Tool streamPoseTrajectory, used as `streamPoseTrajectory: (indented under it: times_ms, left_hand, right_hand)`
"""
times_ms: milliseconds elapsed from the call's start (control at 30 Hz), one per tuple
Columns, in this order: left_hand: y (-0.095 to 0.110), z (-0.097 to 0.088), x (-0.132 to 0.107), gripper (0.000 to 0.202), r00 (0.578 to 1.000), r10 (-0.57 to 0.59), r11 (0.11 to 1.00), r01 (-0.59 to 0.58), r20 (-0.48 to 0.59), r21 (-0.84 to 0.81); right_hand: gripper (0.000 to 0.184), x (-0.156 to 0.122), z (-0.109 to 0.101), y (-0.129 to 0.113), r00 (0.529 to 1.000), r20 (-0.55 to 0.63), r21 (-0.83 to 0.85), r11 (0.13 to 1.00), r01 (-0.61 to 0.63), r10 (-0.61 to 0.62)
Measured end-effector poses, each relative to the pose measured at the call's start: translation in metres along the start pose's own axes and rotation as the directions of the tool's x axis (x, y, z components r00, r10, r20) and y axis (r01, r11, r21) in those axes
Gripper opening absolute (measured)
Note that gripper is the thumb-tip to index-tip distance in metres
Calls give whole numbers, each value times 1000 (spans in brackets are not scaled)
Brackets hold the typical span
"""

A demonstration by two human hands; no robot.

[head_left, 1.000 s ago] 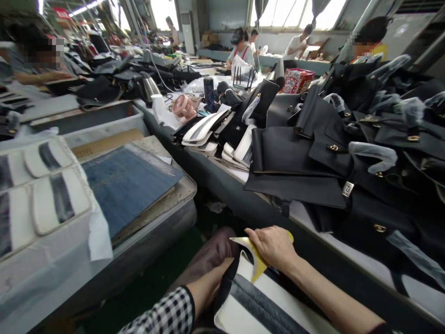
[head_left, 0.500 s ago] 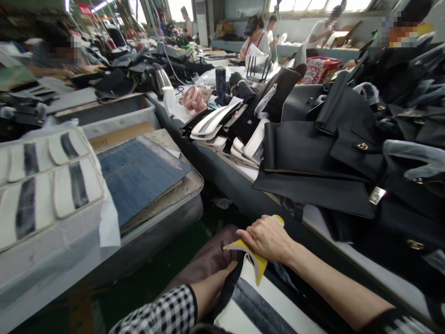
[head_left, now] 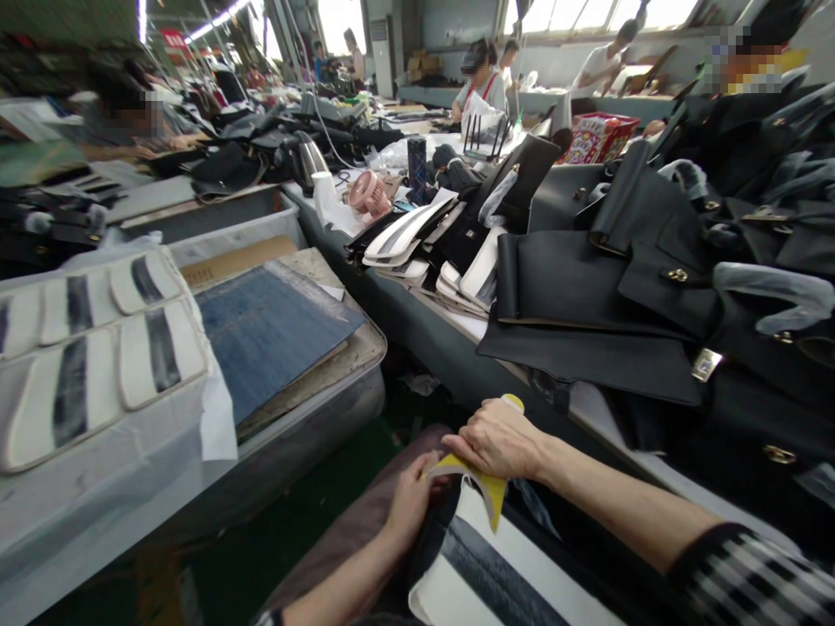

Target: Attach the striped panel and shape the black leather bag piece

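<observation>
No lettering could be read: the red sign bore pale marks too small to decipher, and the brown cardboard carried blurred print.

smooth yellow tool, matt white piece with scuffed dark stripe, shiny metal clasp

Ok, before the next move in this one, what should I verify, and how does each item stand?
- Right hand gripping the yellow tool: ok, fingers wrapped around it.
- Left hand clear of the tool's tip: not ok, they overlap in this view.
- Tool's curved edge pressed on the striped piece: cannot tell; it sits at the corner, but contact is unclear.
- Striped piece's dark band in sight: ok, facing the camera.
- Striped piece supported underneath: cannot tell, its underside is hidden.
- White pieces at left laid out: ok, in rows, bands up.
</observation>
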State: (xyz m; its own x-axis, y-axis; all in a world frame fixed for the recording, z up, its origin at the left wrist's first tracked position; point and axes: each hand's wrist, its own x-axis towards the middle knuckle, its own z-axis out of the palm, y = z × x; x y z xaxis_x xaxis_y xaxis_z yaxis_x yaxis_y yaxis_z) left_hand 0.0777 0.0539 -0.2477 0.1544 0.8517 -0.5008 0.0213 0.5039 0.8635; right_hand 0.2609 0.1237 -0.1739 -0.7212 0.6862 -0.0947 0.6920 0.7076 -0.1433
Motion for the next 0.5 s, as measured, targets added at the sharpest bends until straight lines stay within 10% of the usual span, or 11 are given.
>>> streamPoseTrajectory:
  times_ms: [100,267,500]
  left_hand:
    - [29,-11,-25,60,989,140,988,-136,44,-73]
    - [74,-5,-50,34,947,173,918,-254,269,304]
    - [74,0,-54,18,944,228,802,-321,237,504]
  right_hand:
    - [69,0,-2,1,1000,-9,-2,1000,12,-12]
    - [68,1,-3,1,999,-13,-4,999,49,-49]
    - [66,-1,-1,0,998,-25,-2,998,62,-62]
